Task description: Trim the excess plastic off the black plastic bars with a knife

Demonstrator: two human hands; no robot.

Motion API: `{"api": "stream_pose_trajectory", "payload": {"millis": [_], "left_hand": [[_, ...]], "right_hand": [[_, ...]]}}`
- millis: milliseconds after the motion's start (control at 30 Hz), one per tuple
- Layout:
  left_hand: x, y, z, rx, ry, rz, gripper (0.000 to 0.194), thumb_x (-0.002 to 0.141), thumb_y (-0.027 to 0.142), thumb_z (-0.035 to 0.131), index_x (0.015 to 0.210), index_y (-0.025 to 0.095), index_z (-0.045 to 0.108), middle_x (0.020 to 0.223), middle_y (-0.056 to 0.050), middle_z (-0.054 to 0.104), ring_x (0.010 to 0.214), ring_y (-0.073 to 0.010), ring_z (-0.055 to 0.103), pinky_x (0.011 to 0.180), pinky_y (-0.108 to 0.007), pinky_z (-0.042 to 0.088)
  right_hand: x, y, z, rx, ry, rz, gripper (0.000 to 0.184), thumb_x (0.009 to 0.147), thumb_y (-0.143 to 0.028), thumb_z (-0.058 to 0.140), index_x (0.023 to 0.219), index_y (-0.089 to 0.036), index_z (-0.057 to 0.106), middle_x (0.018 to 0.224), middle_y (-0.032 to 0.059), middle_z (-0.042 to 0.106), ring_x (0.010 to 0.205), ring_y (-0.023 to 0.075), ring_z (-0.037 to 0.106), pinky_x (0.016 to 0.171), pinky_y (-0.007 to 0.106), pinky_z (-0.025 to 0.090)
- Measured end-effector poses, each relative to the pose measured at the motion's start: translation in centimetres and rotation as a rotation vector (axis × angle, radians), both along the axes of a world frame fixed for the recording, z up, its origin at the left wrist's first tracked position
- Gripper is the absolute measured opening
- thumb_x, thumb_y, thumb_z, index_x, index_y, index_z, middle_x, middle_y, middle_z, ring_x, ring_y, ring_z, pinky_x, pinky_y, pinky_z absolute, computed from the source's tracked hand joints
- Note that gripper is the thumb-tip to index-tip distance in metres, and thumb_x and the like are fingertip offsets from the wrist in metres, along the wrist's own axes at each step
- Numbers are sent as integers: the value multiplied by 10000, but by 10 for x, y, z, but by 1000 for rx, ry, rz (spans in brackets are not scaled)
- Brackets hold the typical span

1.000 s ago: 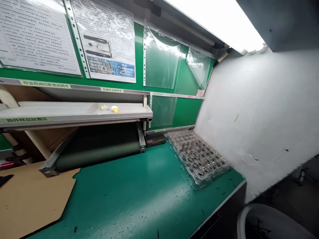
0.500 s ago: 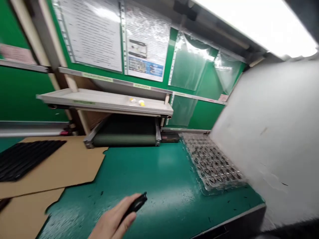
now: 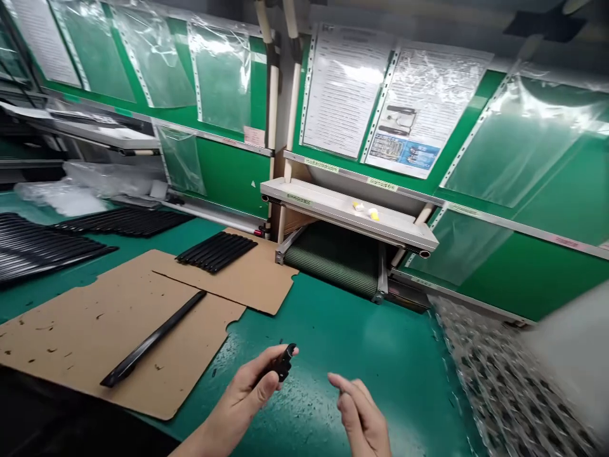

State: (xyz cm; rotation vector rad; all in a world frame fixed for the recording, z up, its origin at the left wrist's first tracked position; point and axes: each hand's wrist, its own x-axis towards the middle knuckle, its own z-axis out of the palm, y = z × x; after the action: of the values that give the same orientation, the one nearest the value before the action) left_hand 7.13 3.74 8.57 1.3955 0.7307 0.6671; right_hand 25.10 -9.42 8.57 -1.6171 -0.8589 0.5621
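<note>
My left hand (image 3: 250,384) is closed around a small black plastic part (image 3: 284,363), whose hooked end sticks out past the fingertips. Most of the part is hidden by the fingers. To its right, and apart from it, my right hand (image 3: 359,412) is held with thumb and forefinger together; whatever is between them, if anything, is too small to make out. Both hands are above the green work surface (image 3: 328,324). On the cardboard sheet (image 3: 190,343) to the left lies a long black strip (image 3: 155,339), set at a slant.
Several black strips lie side by side on a farther cardboard sheet (image 3: 269,282), with more black strips (image 3: 42,247) at far left. A clear plastic tray (image 3: 504,374) of small parts stands at right. Behind are a conveyor belt (image 3: 337,257) and a white shelf (image 3: 323,206).
My view has swung left, bringing the long black strip and more of the bench into sight. My right hand has come into view. The black part stays in my left hand.
</note>
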Motion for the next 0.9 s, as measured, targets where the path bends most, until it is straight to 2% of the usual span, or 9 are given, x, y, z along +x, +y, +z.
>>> {"api": "stream_pose_trajectory", "payload": {"millis": [100,200,300,400,500,567,733,900], "left_hand": [[-16,4,-1,83,-13,53,474,884,595,545,1242,312,673,1279,-91,608,1082,-274,567,842,-320,549],[-26,7,4,156,-8,122,453,866,587,580,1191,299,710,1203,-95,651,1085,-286,589,863,-334,560],[-32,12,6,180,6,141,449,854,565,610,1217,317,703,1215,-92,672,1123,-309,603,895,-365,565],[-32,18,0,166,-6,153,439,864,536,611,1246,333,686,1270,-87,659,1168,-324,596,925,-387,562],[-28,25,-6,162,-20,134,411,883,506,603,1263,363,669,1330,-63,624,1216,-313,570,997,-396,524],[-21,29,-4,189,-32,95,381,894,476,605,1256,378,668,1314,-49,628,1209,-291,573,1004,-370,520],[2,38,14,271,-139,21,301,906,373,624,1198,372,694,1076,-28,714,931,-207,677,808,-250,583],[16,41,19,382,-93,125,296,847,277,711,1137,338,723,1021,-21,739,889,-200,695,795,-244,588]], "right_hand": [[-11,35,25,82,5,230,372,936,-573,545,1113,-312,743,816,44,555,713,174,530,618,285,394],[-19,56,43,105,24,399,364,969,-531,516,1178,-313,720,850,48,573,765,176,545,662,279,418],[-20,69,50,99,-5,558,375,987,-513,484,1232,-321,693,894,63,602,819,191,573,700,284,453],[-13,79,53,77,-1,664,389,981,-506,492,1288,-333,656,942,76,611,842,202,578,714,294,474],[-5,85,56,65,51,682,375,954,-506,539,1263,-341,673,921,75,621,839,208,566,711,305,461],[0,88,58,68,80,673,346,935,-499,570,1217,-348,701,865,66,624,806,201,549,686,302,437],[11,91,57,126,112,630,276,921,-436,611,1146,-339,738,830,44,599,747,167,507,654,284,404],[12,98,51,162,23,566,301,980,-417,519,1205,-342,706,815,36,544,763,164,521,633,267,401]]}}
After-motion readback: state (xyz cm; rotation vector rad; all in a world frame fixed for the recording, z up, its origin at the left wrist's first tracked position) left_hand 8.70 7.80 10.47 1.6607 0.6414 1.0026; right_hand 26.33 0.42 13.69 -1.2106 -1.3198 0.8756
